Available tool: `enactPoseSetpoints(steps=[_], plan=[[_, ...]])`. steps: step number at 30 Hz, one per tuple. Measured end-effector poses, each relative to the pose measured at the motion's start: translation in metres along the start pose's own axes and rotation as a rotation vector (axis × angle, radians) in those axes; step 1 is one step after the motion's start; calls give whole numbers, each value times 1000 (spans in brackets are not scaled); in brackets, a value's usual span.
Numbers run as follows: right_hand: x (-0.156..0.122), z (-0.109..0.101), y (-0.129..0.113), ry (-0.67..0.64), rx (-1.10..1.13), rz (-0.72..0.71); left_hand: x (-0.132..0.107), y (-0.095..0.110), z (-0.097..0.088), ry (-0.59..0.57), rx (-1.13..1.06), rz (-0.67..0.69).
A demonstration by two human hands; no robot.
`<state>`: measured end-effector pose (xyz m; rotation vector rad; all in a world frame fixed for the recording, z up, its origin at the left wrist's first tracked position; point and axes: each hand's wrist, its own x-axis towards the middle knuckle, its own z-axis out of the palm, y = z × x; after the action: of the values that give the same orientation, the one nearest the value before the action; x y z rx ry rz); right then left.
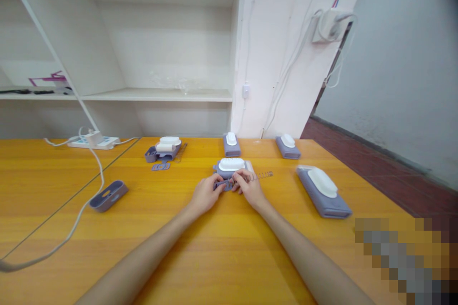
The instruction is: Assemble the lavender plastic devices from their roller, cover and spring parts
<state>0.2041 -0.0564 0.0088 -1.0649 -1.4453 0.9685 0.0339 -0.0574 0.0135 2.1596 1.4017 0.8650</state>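
Near the middle of the table my left hand (206, 194) is closed on a small flat grey-purple plastic piece (227, 184). My right hand (251, 190) pinches a coil spring (264, 176), whose free end sticks out to the right. Both hands' fingertips nearly meet, and the spring's left end is by the plastic piece; whether they are joined cannot be made out. Just behind the fingers lies a grey-purple case with a white oval part (232, 164) on top, partly hidden by my hands.
Similar grey cases with white tops stand at the back (232, 147), back right (288, 147) and right (324, 195). Back left is a group of loose parts (166, 152) with another spring. A grey oval shell (109, 196) lies left, beside a white cable (77, 228) and power strip (107, 143).
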Motion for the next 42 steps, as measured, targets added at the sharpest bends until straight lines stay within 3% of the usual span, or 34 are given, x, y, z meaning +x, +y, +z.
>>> enactPoseSetpoints(steps=[5, 11, 17, 24, 36, 42], plan=[[1, -1, 0, 3, -3, 5, 10, -5, -3, -6, -99, -13], [3, 0, 0, 34, -32, 3, 17, -7, 1, -78, -430, -174], [3, 1, -5, 66, -74, -15, 12, -4, 9, -65, -633, -171], [3, 3, -4, 111, -62, -21, 5, 6, 7, -99, -700, -122], [1, 3, -6, 210, -52, -47, 5, 3, 10, -110, -910, -227], [0, 2, -9, 161, -21, -32, 5, 0, 6, -118, -894, -221]])
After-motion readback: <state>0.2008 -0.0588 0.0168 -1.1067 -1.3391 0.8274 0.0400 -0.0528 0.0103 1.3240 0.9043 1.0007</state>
